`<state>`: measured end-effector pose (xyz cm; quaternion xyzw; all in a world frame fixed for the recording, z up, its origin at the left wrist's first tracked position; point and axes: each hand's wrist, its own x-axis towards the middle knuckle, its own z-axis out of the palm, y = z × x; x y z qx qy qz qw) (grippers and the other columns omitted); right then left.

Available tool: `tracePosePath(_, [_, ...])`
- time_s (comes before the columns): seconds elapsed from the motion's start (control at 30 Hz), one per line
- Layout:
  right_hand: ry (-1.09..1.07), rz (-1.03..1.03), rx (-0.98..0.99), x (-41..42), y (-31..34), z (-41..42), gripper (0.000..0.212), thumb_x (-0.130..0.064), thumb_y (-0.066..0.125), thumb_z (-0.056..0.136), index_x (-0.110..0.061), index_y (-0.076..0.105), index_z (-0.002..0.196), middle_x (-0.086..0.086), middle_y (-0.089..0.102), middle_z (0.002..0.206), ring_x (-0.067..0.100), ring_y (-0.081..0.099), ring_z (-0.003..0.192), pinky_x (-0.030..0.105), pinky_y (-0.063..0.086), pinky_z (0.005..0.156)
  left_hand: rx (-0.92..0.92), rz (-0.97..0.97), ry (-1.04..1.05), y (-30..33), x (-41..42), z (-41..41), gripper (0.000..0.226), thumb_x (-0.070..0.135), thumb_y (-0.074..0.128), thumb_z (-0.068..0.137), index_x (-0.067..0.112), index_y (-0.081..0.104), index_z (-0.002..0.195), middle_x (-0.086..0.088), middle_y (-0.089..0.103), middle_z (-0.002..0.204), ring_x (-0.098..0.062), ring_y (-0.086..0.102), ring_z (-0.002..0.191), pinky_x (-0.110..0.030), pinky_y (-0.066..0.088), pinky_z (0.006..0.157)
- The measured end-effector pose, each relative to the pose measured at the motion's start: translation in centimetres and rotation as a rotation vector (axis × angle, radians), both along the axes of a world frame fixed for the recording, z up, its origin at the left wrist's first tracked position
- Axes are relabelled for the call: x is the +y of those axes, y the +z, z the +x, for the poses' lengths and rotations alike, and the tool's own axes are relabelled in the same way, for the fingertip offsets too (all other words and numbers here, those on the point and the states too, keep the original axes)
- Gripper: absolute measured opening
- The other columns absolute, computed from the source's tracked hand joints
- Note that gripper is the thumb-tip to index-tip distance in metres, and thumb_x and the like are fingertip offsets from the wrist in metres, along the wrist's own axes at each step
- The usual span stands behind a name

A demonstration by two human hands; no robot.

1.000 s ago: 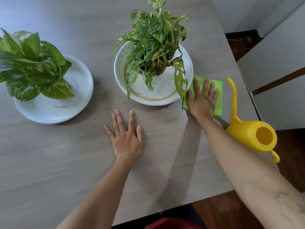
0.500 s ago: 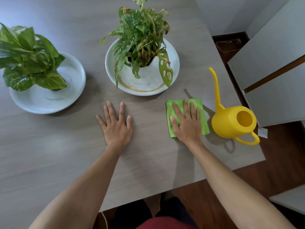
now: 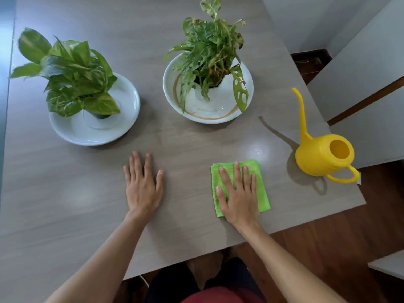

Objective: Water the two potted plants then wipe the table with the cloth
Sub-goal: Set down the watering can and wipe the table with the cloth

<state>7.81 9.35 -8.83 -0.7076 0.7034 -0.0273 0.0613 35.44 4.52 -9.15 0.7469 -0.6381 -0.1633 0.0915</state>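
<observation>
Head view: wiping step in hand, watering judged done.
Right hand [image 3: 238,193] lies flat, fingers spread, pressing the cloth [image 3: 261,182] on the table [image 3: 65,215] near its front edge; left hand [image 3: 143,184] rests open and empty, palm down. Watering can [image 3: 321,154] stands near the right edge; beyond, two plants [image 3: 74,73] [image 3: 209,53] sit in saucers. Risk: a wide rightward stroke could knock the can off; a forward one could catch a saucer.

Dark wood floor [image 3: 323,241] at right; grey cabinet panels [image 3: 367,68]; soft glare on tabletop [image 3: 258,149].
</observation>
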Motion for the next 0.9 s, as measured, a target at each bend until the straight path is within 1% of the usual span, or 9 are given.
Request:
tracePosePath(0.13, [0.110,0.025,-0.009,0.2,0.0,5.0,0.061,-0.055,0.030,0.100,-0.036,0.016,0.156,0.009,0.005,0.166,0.032,0.000,0.153,0.054,0.009,0.122,-0.020,-0.013,0.087,-0.4,1.4,5.2,0.071,0.055,0.023,0.099,0.017,0.029,0.158,-0.022,0.004,0.167,-0.035,0.003,0.156,-0.046,-0.001,0.126])
tracePosePath(0.3, [0.183,0.040,-0.019,-1.5,0.0,8.7,0.061,-0.055,0.029,0.100,-0.036,0.017,0.156,0.008,0.004,0.166,0.030,-0.001,0.153,0.054,0.008,0.122,-0.035,-0.010,0.192,-0.7,1.0,8.8,0.067,0.050,0.031,0.101,0.017,0.026,0.159,-0.022,0.001,0.167,-0.035,0.000,0.156,-0.048,-0.003,0.126])
tracePosePath(0.37, [0.191,0.045,-0.021,-2.6,-0.1,9.9,0.061,-0.056,0.029,0.099,-0.037,0.017,0.156,0.007,0.004,0.166,0.030,-0.001,0.153,0.054,0.008,0.122,-0.041,0.009,0.239,-0.8,0.7,9.2,0.068,0.051,0.032,0.102,0.017,0.023,0.160,-0.022,0.000,0.167,-0.034,-0.002,0.156,-0.048,-0.004,0.126])
tracePosePath(0.43, [0.194,0.042,-0.030,-3.8,-0.1,10.7,0.060,-0.056,0.029,0.099,-0.037,0.018,0.155,0.007,0.005,0.166,0.030,0.000,0.153,0.054,0.007,0.122,-0.061,0.023,0.247,-0.7,0.6,8.9,0.076,0.059,0.026,0.098,0.018,0.020,0.161,-0.021,-0.002,0.168,-0.033,-0.003,0.156,-0.044,-0.006,0.126])
tracePosePath(0.5, [0.200,0.028,-0.045,-5.3,-0.3,11.7,0.060,-0.056,0.031,0.099,-0.037,0.021,0.155,0.007,0.008,0.166,0.030,0.003,0.153,0.054,0.008,0.122,-0.080,0.019,0.244,-0.7,0.7,8.7,0.079,0.062,0.023,0.095,0.017,0.020,0.161,-0.022,-0.002,0.167,-0.033,-0.003,0.156,-0.044,-0.006,0.126])
tracePosePath(0.6, [0.205,0.027,-0.046,-7.8,-0.4,13.2,0.060,-0.056,0.029,0.098,-0.038,0.021,0.154,0.007,0.009,0.166,0.031,0.005,0.152,0.054,0.009,0.121,-0.087,0.010,0.241,-0.6,0.8,8.7,0.079,0.062,0.023,0.096,0.017,0.019,0.161,-0.022,-0.003,0.167,-0.034,-0.003,0.156,-0.046,-0.004,0.126])
tracePosePath(0.77, [0.190,0.029,-0.032,-12.3,-0.2,15.5,0.060,-0.057,0.026,0.099,-0.037,0.019,0.155,0.008,0.009,0.166,0.032,0.006,0.152,0.054,0.006,0.122,-0.111,0.003,0.235,-0.7,0.6,8.6,0.078,0.060,0.025,0.097,0.016,0.019,0.161,-0.023,-0.001,0.167,-0.034,-0.002,0.156,-0.047,-0.002,0.126])
tracePosePath(0.9, [0.176,0.001,-0.030,-15.9,-0.3,17.2,0.060,-0.056,0.027,0.099,-0.036,0.022,0.155,0.010,0.012,0.165,0.034,0.010,0.151,0.054,0.007,0.122,-0.128,0.006,0.235,-0.8,0.6,8.7,0.077,0.059,0.027,0.098,0.017,0.018,0.161,-0.022,-0.001,0.168,-0.034,-0.003,0.156,-0.047,-0.002,0.126])
